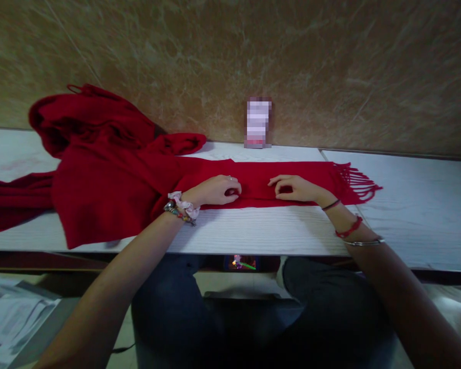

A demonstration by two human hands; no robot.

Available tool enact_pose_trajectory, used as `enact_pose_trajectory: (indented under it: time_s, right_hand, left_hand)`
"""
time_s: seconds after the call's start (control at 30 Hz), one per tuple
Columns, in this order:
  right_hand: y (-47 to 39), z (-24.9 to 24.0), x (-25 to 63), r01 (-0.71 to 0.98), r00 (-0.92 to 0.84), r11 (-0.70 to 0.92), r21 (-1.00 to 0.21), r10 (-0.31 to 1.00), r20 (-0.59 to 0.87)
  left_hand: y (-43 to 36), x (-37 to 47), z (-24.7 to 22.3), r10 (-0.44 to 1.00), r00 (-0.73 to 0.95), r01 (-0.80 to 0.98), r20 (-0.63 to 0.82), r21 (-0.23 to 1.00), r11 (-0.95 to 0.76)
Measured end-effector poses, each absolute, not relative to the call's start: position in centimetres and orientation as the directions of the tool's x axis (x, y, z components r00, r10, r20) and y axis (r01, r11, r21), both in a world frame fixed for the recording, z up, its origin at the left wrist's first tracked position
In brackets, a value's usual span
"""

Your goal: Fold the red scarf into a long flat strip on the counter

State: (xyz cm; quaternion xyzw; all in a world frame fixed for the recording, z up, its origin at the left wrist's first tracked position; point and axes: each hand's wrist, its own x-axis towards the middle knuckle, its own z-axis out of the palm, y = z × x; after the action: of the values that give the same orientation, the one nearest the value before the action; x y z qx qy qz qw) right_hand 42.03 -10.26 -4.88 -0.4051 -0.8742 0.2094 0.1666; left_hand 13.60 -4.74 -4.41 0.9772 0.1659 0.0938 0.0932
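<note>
A red scarf [253, 177] lies stretched along the white tabletop, its fringe [359, 184] at the right end. My left hand [217, 190] rests on the cloth with its fingers curled and the thumb close to the fingertips. What is between them, if anything, is hidden. Some way to the right, my right hand [297, 188] touches the scarf too, its fingers bent and spread a little apart from the thumb. Left of both hands the red fabric is bunched into a loose heap [107, 159], with part of it piled against the wall.
A blurred-out upright box-like item [257, 123] stands against the brown marbled wall [330, 72]. The white table [418, 210] extends to the right. A small bright screen [243, 263] shows below the table edge. Papers [15, 318] lie in a grey tray at lower left.
</note>
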Motion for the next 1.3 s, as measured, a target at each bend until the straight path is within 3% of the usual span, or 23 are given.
enact_pose_trajectory:
  time_s: [0.27,0.5,0.6,0.87,1.07,1.3]
  right_hand:
    - [-11.1,-4.9,41.1,0.711,-0.618,0.641,-0.289,0.766,0.179]
    - [-14.2,-5.1,40.3,0.822,-0.463,0.538,-0.187,0.822,0.33]
    - [-14.7,-5.8,40.1,0.84,-0.462,0.519,-0.156,0.837,0.293]
    - [-15.0,-6.8,40.9,0.802,-0.51,0.568,-0.183,0.811,0.286]
    - [-15.5,-6.4,41.2,0.822,-0.417,0.528,-0.213,0.813,0.406]
    - [-15.7,-6.4,41.1,0.787,-0.507,0.568,-0.241,0.818,0.271]
  left_hand:
    - [-6.6,13.8,-5.0,0.429,0.891,0.418,0.151,0.098,-0.903]
    - [-9.0,11.8,-5.4,0.502,0.832,0.529,0.237,-0.065,-0.846]
    - [-9.0,11.6,-5.3,0.467,0.839,0.515,0.28,-0.13,-0.847]
    - [-8.9,11.6,-5.5,0.394,0.894,0.43,0.213,-0.161,-0.889]
    - [-9.2,11.5,-5.1,0.373,0.874,0.437,0.312,-0.17,-0.883]
    - [-9.4,11.7,-5.3,0.362,0.918,0.378,0.165,-0.083,-0.922]
